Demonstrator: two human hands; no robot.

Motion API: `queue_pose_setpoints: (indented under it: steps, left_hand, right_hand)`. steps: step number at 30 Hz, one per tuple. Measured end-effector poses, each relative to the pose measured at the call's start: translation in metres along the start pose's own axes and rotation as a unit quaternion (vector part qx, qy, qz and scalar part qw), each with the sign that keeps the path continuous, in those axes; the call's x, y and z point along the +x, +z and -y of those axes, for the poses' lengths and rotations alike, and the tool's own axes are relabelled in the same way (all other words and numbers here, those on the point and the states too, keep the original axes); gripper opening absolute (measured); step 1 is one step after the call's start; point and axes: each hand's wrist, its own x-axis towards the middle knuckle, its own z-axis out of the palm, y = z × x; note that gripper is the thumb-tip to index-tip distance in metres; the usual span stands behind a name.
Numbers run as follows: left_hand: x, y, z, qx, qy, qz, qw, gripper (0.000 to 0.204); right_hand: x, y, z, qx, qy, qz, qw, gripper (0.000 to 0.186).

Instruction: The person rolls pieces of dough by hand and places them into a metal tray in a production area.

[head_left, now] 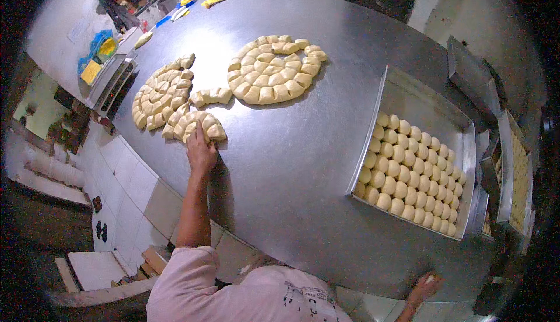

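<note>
The table (291, 164) stretched wide from the left hand (202, 150) rightward to the tray (417, 94), its near edge passing under the left forearm (198, 211) and close by the right hand (426, 287). Two dough rounds (274, 71) lay beyond the left hand, a smaller dough pile (185, 126) directly beneath its fingers (200, 134); whether either hand pinched anything, I could not tell.

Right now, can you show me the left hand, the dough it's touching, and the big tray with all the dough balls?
Left hand (202, 151), head view: back of the hand.
Dough (186, 125), head view: cut pieces beside the fingers.
Big tray (423, 101), head view: bare bottom, toward its far end.
</note>
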Motion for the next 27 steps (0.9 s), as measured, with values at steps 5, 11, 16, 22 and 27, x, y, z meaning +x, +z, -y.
queue_pose_setpoints:
  steps: [5, 11, 16, 22, 27]
  left_hand:
    - [0.002, 0.0, 0.002, 0.044, -0.02, 0.094, 0.994, 0.063]
    - [-0.096, -0.065, -0.054, -0.035, -0.046, 0.232, 0.971, 0.031]
    - [-0.144, -0.103, -0.168, -0.368, -0.06, 0.396, 0.839, 0.03]
    - [-0.149, -0.096, -0.207, -0.512, -0.045, 0.234, 0.825, 0.014]
    - [-0.173, -0.071, -0.257, -0.585, -0.099, 0.348, 0.726, 0.012]
  right_hand:
    - [0.074, 0.006, 0.021, 0.109, 0.009, -0.108, 0.988, 0.04]
    - [0.021, -0.003, -0.047, -0.044, -0.145, -0.073, 0.986, 0.033]
    - [0.088, -0.005, -0.013, 0.128, 0.007, -0.106, 0.986, 0.031]
    - [0.046, -0.034, -0.023, 0.039, -0.191, -0.209, 0.958, 0.025]
    - [0.09, -0.034, 0.001, 0.233, -0.059, -0.114, 0.964, 0.021]
